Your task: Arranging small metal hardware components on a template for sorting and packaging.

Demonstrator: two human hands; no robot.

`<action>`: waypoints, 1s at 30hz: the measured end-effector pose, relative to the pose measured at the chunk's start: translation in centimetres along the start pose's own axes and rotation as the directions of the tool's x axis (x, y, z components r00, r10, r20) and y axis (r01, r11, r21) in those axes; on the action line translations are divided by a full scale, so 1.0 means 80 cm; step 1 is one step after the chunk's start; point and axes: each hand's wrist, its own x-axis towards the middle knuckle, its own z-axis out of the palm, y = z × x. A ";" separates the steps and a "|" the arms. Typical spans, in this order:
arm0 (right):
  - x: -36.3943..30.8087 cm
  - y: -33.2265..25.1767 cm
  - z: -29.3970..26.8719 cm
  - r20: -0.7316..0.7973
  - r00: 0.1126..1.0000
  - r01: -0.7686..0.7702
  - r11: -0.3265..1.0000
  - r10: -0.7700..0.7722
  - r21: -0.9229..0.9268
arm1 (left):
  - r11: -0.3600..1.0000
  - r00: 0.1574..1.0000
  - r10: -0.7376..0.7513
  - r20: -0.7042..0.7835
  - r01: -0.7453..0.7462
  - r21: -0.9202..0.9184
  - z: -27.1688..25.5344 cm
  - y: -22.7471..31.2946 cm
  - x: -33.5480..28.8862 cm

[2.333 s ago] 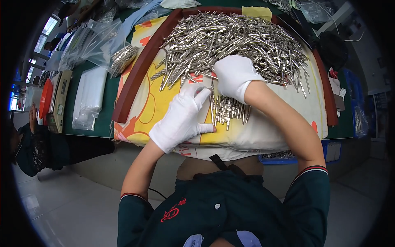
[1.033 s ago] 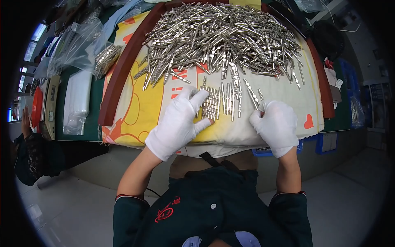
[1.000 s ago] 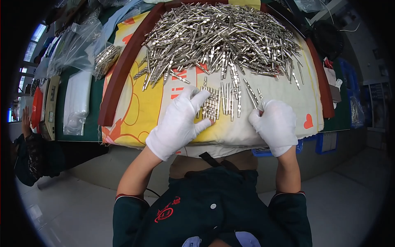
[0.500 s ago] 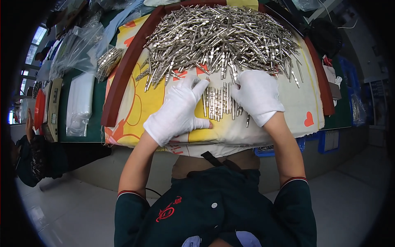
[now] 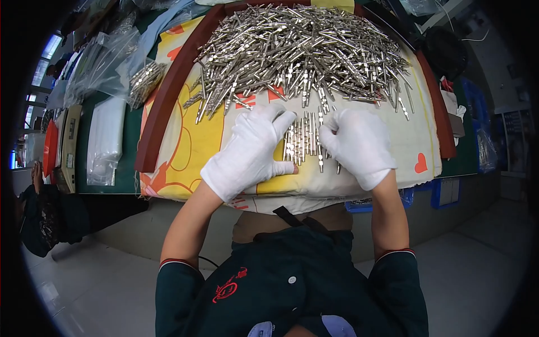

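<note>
A row of slim silvery metal rods [image 5: 301,137], some with stepped, beaded sections, lies side by side on the cloth between my hands. My left hand [image 5: 247,151], in a white glove with bare fingertips, is open at the row's left side, thumb near the lower ends and forefinger near the upper ends. My right hand [image 5: 359,146], also gloved, is curled closed just right of the row. Whatever its fingers hold is hidden. A stepped rod [image 5: 320,160] lies beside its fingertips, reaching lower than the others. Beyond both hands rises a large heap of similar rods [image 5: 303,50].
The patterned cloth [image 5: 191,140] is bordered by dark red wooden rails [image 5: 163,121]. To the left are clear plastic bags [image 5: 105,140], a bagged bundle of rods [image 5: 147,81] and a scale-like device [image 5: 70,149]. Another person [image 5: 48,210] is at far left. Blue bins [image 5: 446,194] stand below the right edge.
My right hand has shifted a little right and toward me, uncovering a stepped rod at the row's right side. My left hand has edged slightly right, covering the row's left end.
</note>
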 end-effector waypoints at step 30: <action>-0.029 0.045 0.033 -0.127 0.987 -0.025 0.885 0.095 0.464 | 0.958 0.939 0.264 -0.223 -0.282 -0.053 0.039 0.026 0.045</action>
